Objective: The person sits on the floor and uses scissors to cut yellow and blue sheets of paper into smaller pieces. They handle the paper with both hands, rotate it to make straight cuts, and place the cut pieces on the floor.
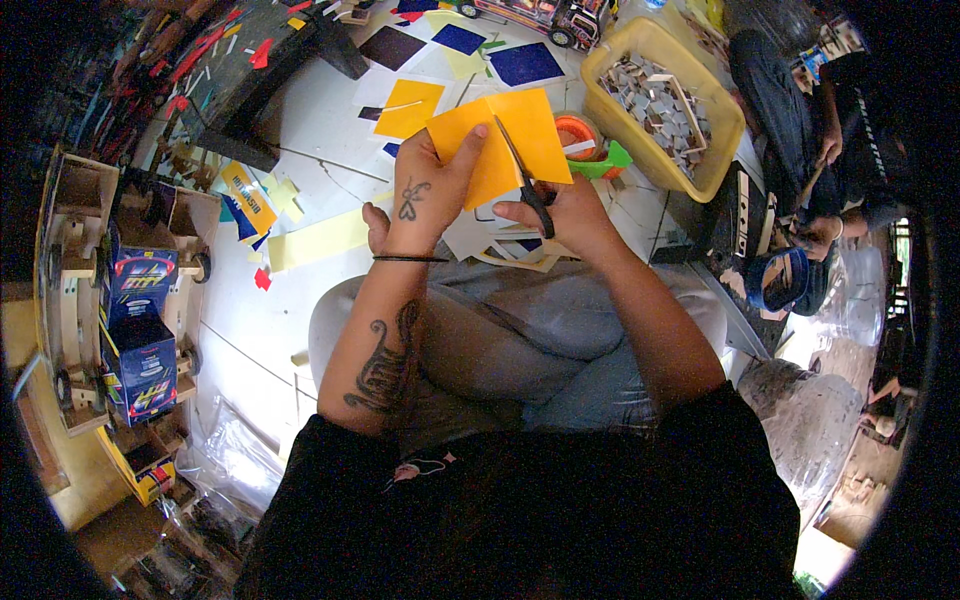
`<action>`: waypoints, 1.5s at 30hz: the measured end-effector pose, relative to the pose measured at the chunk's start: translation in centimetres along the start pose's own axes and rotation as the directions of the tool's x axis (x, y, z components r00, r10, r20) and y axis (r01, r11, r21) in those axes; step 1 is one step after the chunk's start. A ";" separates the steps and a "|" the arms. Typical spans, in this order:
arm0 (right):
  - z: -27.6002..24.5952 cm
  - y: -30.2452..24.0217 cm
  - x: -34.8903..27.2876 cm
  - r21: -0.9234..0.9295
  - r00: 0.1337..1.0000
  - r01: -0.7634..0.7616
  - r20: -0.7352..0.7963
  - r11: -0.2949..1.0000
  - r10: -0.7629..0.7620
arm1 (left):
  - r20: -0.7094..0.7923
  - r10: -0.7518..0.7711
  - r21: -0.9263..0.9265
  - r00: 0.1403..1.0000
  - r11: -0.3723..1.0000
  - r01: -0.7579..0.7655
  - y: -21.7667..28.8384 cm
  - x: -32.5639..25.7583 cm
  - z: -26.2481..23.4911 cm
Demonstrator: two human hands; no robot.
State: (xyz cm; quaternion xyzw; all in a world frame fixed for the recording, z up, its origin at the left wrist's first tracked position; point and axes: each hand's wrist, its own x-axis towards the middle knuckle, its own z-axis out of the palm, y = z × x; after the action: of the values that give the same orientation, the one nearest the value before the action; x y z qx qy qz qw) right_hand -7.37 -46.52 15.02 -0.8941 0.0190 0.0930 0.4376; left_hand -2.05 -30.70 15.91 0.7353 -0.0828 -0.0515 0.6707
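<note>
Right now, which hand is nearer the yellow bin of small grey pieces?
Right. The right hand, holding scissors, is below and left of the yellow bin in the picture; the left hand, gripping a yellow sheet, is farther left.

And here on the right sits a yellow rectangular plastic tub (702, 184), heaped with small flat grey pieces (655, 108); just beside it, a round orange plastic container (574, 127); beyond those, a colourful toy truck with black wheels (535, 18); over left, dark-blue printed box-shaped bodies (140, 350) by pale wooden frames (80, 185); and there, past the tub, another person in dark clothing (772, 100)!
</note>
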 end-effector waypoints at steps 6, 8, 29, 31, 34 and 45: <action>0.4 0.8 0.2 0.169 0.981 0.182 -0.103 0.969 -0.166 | 0.069 -0.018 -0.011 0.997 1.000 0.018 -0.2 -0.4 0.7; 0.5 0.9 0.3 0.120 0.981 0.174 -0.101 0.977 -0.162 | 0.067 -0.003 -0.017 0.998 1.000 0.004 -0.1 -0.4 0.8; 0.3 0.8 -0.2 0.198 0.993 0.067 -0.104 0.978 -0.047 | 0.076 -0.051 0.011 0.996 0.999 0.051 1.2 -1.1 1.2; 0.2 0.7 -0.3 0.207 0.991 0.096 -0.112 0.974 -0.074 | 0.076 -0.049 -0.009 0.996 0.999 0.050 1.2 -1.2 1.3; 0.1 0.4 -0.3 0.222 0.992 0.097 -0.099 0.970 -0.076 | 0.088 -0.075 -0.050 0.993 0.996 0.080 1.3 -1.1 1.3; -0.6 0.5 0.1 0.117 0.999 -0.035 -0.003 0.993 0.036 | 0.070 -0.114 0.049 0.991 0.993 0.111 1.7 -1.2 1.3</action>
State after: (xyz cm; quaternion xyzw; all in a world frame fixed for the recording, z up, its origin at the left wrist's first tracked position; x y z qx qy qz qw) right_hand -7.21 -47.25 14.96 -0.8667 0.0415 0.0974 0.4874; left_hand -3.56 -31.85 17.39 0.7515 -0.0669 -0.1141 0.6464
